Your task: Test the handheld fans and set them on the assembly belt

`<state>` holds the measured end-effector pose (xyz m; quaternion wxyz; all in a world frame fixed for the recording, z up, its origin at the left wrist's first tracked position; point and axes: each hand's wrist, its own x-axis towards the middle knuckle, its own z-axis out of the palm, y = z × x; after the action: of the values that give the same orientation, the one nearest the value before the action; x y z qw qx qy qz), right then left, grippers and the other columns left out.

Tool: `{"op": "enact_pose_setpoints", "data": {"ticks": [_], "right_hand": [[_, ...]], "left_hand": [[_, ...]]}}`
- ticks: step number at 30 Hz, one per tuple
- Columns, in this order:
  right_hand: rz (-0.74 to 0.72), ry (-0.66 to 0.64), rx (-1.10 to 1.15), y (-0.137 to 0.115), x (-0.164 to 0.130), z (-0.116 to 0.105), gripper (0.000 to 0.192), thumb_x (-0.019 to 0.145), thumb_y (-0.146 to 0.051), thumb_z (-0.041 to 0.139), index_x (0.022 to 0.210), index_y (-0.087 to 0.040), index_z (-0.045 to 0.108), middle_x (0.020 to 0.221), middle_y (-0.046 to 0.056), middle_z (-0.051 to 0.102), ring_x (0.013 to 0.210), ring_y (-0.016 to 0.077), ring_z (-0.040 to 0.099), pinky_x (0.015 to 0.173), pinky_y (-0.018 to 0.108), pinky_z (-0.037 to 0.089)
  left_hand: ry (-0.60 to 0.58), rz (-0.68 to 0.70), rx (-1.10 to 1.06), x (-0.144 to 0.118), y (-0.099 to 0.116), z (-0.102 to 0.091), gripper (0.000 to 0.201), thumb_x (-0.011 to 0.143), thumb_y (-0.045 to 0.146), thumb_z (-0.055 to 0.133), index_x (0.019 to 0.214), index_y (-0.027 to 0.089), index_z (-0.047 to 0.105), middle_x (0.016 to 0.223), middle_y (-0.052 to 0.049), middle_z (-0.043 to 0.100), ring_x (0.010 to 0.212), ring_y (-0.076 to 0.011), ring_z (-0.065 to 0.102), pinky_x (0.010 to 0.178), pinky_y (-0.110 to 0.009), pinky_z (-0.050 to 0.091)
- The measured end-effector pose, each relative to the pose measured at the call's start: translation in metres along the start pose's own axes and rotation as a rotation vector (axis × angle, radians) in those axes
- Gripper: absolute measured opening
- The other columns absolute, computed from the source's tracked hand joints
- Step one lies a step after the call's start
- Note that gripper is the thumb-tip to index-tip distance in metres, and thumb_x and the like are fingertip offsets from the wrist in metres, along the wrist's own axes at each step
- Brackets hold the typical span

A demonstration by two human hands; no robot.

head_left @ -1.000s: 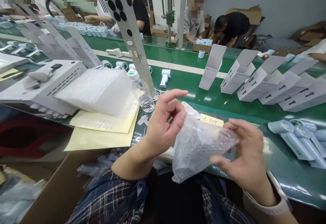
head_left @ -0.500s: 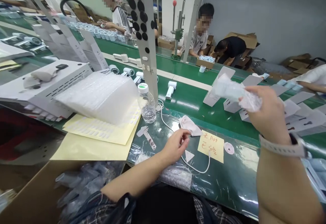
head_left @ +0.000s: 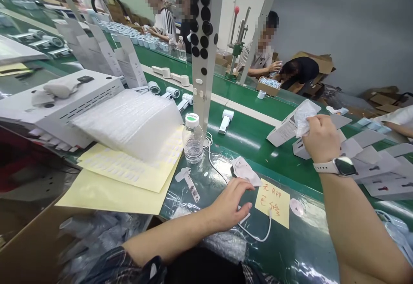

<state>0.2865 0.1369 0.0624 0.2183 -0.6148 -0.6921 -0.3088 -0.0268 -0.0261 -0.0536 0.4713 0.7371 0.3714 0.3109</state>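
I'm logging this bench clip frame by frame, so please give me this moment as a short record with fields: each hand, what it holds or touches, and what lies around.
right hand: raised over the green belt, closed on a bubble-wrapped item at the mouth of a white carton
left hand: flat on the bench edge, open, on a white cable
near left hand: yellow handwritten note, water bottle, stack of bubble bags
wrist: smartwatch on the right arm
background: other people seated across the belt
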Motion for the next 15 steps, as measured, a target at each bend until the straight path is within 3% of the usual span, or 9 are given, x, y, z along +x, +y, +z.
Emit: {"op": "enact_pose_setpoints", "data": {"ticks": [3, 8, 12, 15], "right_hand": [[-0.035, -0.126, -0.037, -0.006, 0.016, -0.003, 0.033, 0.089, -0.015, 0.058, 0.116, -0.011, 0.075, 0.124, 0.021, 0.069, 0.096, 0.0302, 0.065, 0.078, 0.038, 0.048], [0.158, -0.323, -0.067, -0.015, 0.039, -0.013, 0.042, 0.100, -0.028, 0.059, 0.133, -0.006, 0.071, 0.133, 0.028, 0.064, 0.093, 0.0280, 0.064, 0.075, 0.037, 0.038], [0.282, -0.417, -0.081, -0.006, 0.059, -0.017, 0.044, 0.108, -0.032, 0.051, 0.128, 0.003, 0.072, 0.110, 0.030, 0.072, 0.092, 0.0280, 0.062, 0.077, 0.040, 0.034], [0.366, -0.489, -0.131, 0.005, 0.076, -0.015, 0.044, 0.108, -0.028, 0.049, 0.120, 0.007, 0.073, 0.108, 0.034, 0.072, 0.092, 0.0283, 0.063, 0.076, 0.042, 0.033]], "left_hand": [[-0.013, 0.001, -0.003, 0.000, 0.000, 0.000, 0.043, 0.095, 0.025, 0.065, 0.137, 0.025, 0.058, 0.148, -0.014, 0.058, 0.140, -0.0318, 0.054, 0.119, -0.057, 0.051], [0.014, -0.003, 0.002, 0.002, -0.004, 0.000, 0.045, 0.094, 0.024, 0.065, 0.138, 0.025, 0.057, 0.147, -0.014, 0.057, 0.142, -0.0320, 0.052, 0.123, -0.058, 0.049], [-0.006, -0.024, -0.003, 0.003, -0.004, 0.001, 0.046, 0.094, 0.025, 0.065, 0.139, 0.024, 0.056, 0.150, -0.015, 0.054, 0.146, -0.0331, 0.048, 0.129, -0.061, 0.041], [-0.024, -0.053, -0.002, 0.005, -0.004, 0.002, 0.047, 0.093, 0.023, 0.066, 0.139, 0.023, 0.056, 0.151, -0.016, 0.053, 0.149, -0.0333, 0.046, 0.131, -0.061, 0.039]]}}
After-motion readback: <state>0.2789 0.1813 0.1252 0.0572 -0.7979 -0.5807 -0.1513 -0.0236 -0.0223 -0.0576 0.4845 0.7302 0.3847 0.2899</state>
